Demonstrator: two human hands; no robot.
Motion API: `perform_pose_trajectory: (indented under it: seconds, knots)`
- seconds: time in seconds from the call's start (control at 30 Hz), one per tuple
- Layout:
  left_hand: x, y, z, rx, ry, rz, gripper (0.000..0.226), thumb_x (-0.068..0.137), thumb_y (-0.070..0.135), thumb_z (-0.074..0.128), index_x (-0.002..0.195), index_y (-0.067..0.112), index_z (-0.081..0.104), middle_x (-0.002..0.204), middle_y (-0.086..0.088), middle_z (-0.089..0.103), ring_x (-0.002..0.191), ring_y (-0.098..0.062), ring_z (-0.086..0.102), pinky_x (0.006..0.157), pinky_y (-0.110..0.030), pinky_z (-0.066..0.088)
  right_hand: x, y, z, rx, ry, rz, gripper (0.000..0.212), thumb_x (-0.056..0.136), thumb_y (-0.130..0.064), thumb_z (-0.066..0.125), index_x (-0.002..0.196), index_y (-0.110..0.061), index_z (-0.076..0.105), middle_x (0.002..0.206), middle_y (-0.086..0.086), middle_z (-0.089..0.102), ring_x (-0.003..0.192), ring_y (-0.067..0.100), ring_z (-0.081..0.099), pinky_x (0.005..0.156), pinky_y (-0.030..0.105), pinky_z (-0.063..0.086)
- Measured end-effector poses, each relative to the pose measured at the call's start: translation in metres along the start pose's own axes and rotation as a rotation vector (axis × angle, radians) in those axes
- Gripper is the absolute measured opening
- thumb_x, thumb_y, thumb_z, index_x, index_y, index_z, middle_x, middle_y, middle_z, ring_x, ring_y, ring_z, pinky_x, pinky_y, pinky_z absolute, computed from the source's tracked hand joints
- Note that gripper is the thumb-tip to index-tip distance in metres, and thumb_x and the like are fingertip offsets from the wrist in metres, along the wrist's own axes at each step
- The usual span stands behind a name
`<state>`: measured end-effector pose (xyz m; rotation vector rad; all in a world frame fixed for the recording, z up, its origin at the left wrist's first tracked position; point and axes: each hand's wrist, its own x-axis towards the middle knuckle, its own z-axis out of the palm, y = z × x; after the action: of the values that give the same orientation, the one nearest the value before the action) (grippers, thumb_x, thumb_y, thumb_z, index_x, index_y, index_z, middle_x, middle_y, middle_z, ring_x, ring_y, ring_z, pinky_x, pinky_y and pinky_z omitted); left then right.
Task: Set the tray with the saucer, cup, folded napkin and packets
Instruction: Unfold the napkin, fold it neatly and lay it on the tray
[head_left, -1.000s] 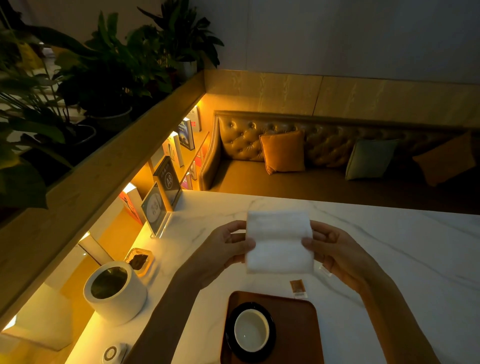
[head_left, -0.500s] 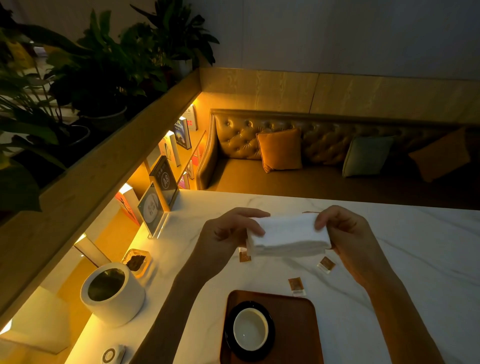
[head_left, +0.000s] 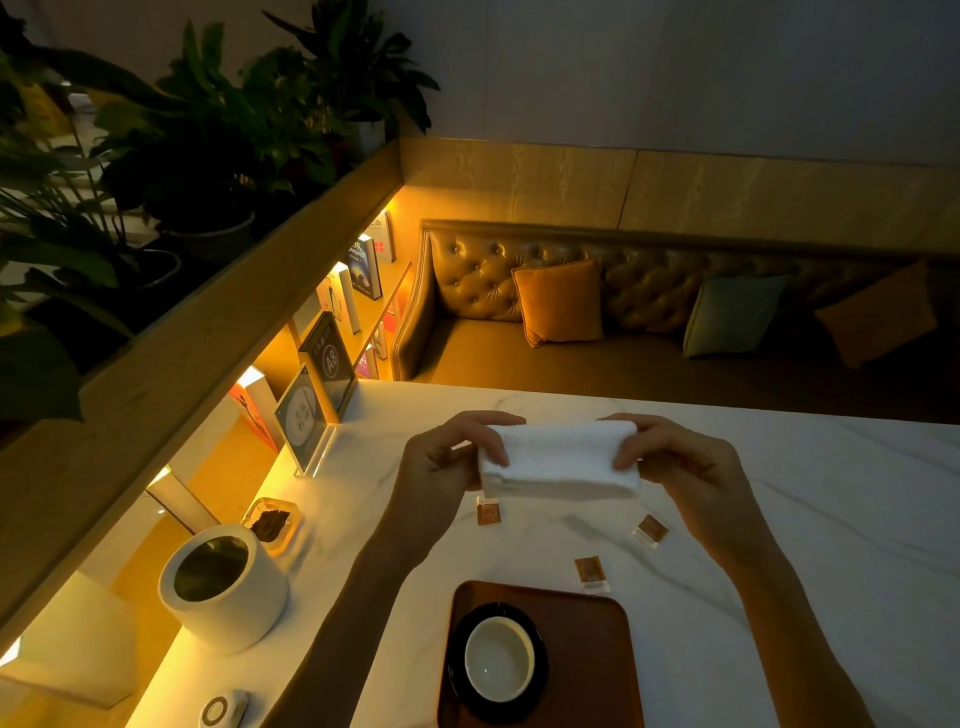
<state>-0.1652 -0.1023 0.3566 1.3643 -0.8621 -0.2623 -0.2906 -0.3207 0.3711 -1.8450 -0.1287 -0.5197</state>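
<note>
The cup (head_left: 499, 659) sits on the saucer (head_left: 540, 675), at the tray's (head_left: 587, 660) left, bottom centre of frame; three packets (head_left: 591, 572) lie above it on the table (head_left: 779, 519).

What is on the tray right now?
The tray holds a black saucer with a white cup on it. What lies beneath the saucer is hidden.

A second ago you held the napkin (head_left: 558, 460) open as a flat upright sheet between your hands. Now it is folded over into a thick, narrow band lying sideways. Your left hand (head_left: 447, 457) and right hand (head_left: 675, 462) have turned, fingers curled over its top at each end. With the sheet folded, two more packets show on the desk (head_left: 831, 519) beneath it.
</note>
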Motion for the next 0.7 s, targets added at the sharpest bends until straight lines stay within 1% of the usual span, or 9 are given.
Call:
perform_pose_trajectory:
  seconds: [0.13, 0.2, 0.27, 0.33, 0.43, 0.5, 0.57, 0.63, 0.7]
  knots:
    - [-0.002, -0.002, -0.002, -0.451, -0.043, -0.231, 0.039, 0.091, 0.0, 0.041, 0.097, 0.02, 0.074, 0.127, -0.003, 0.066, 0.121, -0.021, 0.06, 0.084, -0.028, 0.058, -0.008, 0.005, -0.001, 0.144, 0.065, 0.139, 0.048, 0.09, 0.011, 0.042, 0.101, -0.024, 0.073, 0.126, -0.008, 0.064, 0.122, 0.018, 0.056, 0.087, 0.027, 0.056]
    - [-0.004, -0.003, -0.004, -0.656, -0.087, -0.283, 0.039, 0.09, -0.003, 0.044, 0.117, 0.012, 0.068, 0.136, -0.012, 0.06, 0.127, -0.028, 0.056, 0.094, -0.03, 0.055, -0.011, 0.006, 0.001, 0.167, 0.077, 0.179, 0.042, 0.089, 0.0, 0.05, 0.109, -0.031, 0.07, 0.131, -0.012, 0.061, 0.125, 0.012, 0.054, 0.087, 0.023, 0.055]
    - [-0.005, -0.004, -0.004, -0.712, -0.127, -0.283, 0.043, 0.089, -0.005, 0.05, 0.13, 0.006, 0.058, 0.141, -0.017, 0.054, 0.132, -0.031, 0.052, 0.1, -0.032, 0.052, -0.012, 0.007, 0.003, 0.174, 0.075, 0.206, 0.039, 0.085, -0.012, 0.056, 0.117, -0.031, 0.064, 0.134, -0.013, 0.058, 0.124, 0.009, 0.054, 0.086, 0.02, 0.053]
    - [-0.005, -0.004, -0.001, -0.614, -0.12, -0.28, 0.049, 0.086, -0.006, 0.057, 0.133, 0.007, 0.054, 0.139, -0.013, 0.055, 0.131, -0.028, 0.053, 0.103, -0.031, 0.05, -0.013, 0.008, 0.005, 0.168, 0.086, 0.233, 0.043, 0.082, -0.012, 0.059, 0.122, -0.028, 0.06, 0.135, -0.01, 0.058, 0.121, 0.008, 0.057, 0.084, 0.018, 0.053]
    - [-0.005, -0.003, 0.006, -0.264, -0.014, -0.295, 0.049, 0.085, -0.004, 0.064, 0.128, 0.018, 0.058, 0.132, 0.001, 0.062, 0.124, -0.018, 0.059, 0.099, -0.03, 0.053, -0.013, 0.009, 0.009, 0.165, 0.127, 0.284, 0.047, 0.076, -0.012, 0.066, 0.12, -0.028, 0.06, 0.121, -0.009, 0.067, 0.106, 0.009, 0.066, 0.075, 0.016, 0.055]
    - [-0.005, -0.003, 0.009, -0.112, 0.045, -0.295, 0.042, 0.086, 0.005, 0.067, 0.124, 0.021, 0.059, 0.13, 0.004, 0.063, 0.12, -0.016, 0.061, 0.093, -0.029, 0.057, -0.013, 0.009, 0.011, 0.101, 0.133, 0.268, 0.039, 0.075, -0.022, 0.067, 0.114, -0.026, 0.061, 0.103, -0.006, 0.074, 0.082, 0.008, 0.071, 0.065, 0.016, 0.056]
    - [-0.005, -0.003, 0.011, -0.095, 0.018, -0.299, 0.039, 0.085, 0.021, 0.067, 0.123, 0.019, 0.057, 0.128, -0.001, 0.062, 0.118, -0.02, 0.062, 0.088, -0.035, 0.06, -0.013, 0.011, 0.013, 0.013, 0.149, 0.246, 0.027, 0.078, -0.034, 0.064, 0.105, -0.033, 0.063, 0.086, -0.005, 0.073, 0.057, 0.006, 0.062, 0.05, 0.014, 0.05]
    - [-0.006, -0.003, 0.01, -0.05, -0.015, -0.298, 0.039, 0.086, 0.033, 0.065, 0.122, 0.021, 0.055, 0.124, -0.002, 0.061, 0.115, -0.02, 0.063, 0.085, -0.036, 0.06, -0.013, 0.014, 0.012, -0.009, 0.169, 0.249, 0.021, 0.08, -0.039, 0.061, 0.101, -0.038, 0.062, 0.087, -0.01, 0.069, 0.054, 0.007, 0.058, 0.046, 0.014, 0.047]
    - [-0.007, -0.004, 0.009, -0.04, -0.03, -0.284, 0.041, 0.085, 0.032, 0.063, 0.125, 0.026, 0.051, 0.123, 0.002, 0.06, 0.111, -0.015, 0.064, 0.08, -0.031, 0.061, -0.014, 0.016, 0.012, -0.007, 0.151, 0.272, 0.02, 0.084, -0.04, 0.061, 0.104, -0.042, 0.061, 0.091, -0.016, 0.066, 0.065, 0.009, 0.063, 0.048, 0.013, 0.048]
